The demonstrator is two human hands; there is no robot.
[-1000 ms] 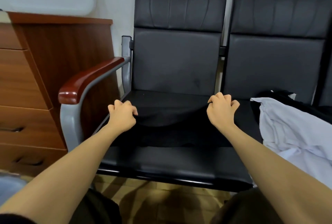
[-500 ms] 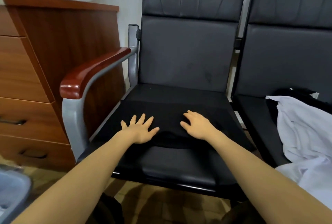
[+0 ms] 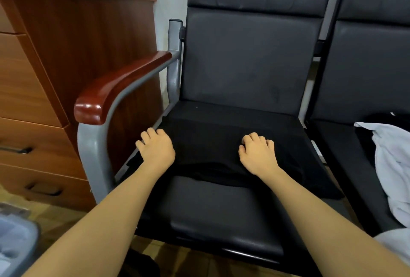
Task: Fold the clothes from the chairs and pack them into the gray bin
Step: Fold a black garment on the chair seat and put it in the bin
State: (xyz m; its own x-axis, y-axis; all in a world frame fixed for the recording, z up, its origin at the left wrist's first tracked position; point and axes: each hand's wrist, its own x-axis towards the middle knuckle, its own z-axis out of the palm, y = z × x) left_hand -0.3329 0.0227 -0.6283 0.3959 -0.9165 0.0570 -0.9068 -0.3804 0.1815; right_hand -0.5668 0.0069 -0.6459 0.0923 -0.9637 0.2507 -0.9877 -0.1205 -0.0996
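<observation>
- Gray bin (image 3: pixel 15 239): far left on the floor, only a corner in view; what it holds is too blurred to tell.
- Armrest (image 3: pixel 119 86): red wood on a gray frame, just left of my left hand, apart from it.
- My left hand (image 3: pixel 156 149): half a second ago it lay flat with fingers spread; now the fingers are curled at the left edge of the black garment. I judge it a grip, though the fingertips are hidden.
- Black garment (image 3: pixel 208 143): spread part-folded across the seat of the left chair (image 3: pixel 248 66), between my two hands.
- My right hand (image 3: pixel 258 154): also flat before; now curled, knuckles up, bunching the cloth beneath.
- Meaning: smoothing looks done; the next fold or the lift toward the bin seems due.
- White garment (image 3: pixel 392 161): heaped on the right chair, not yet folded.
</observation>
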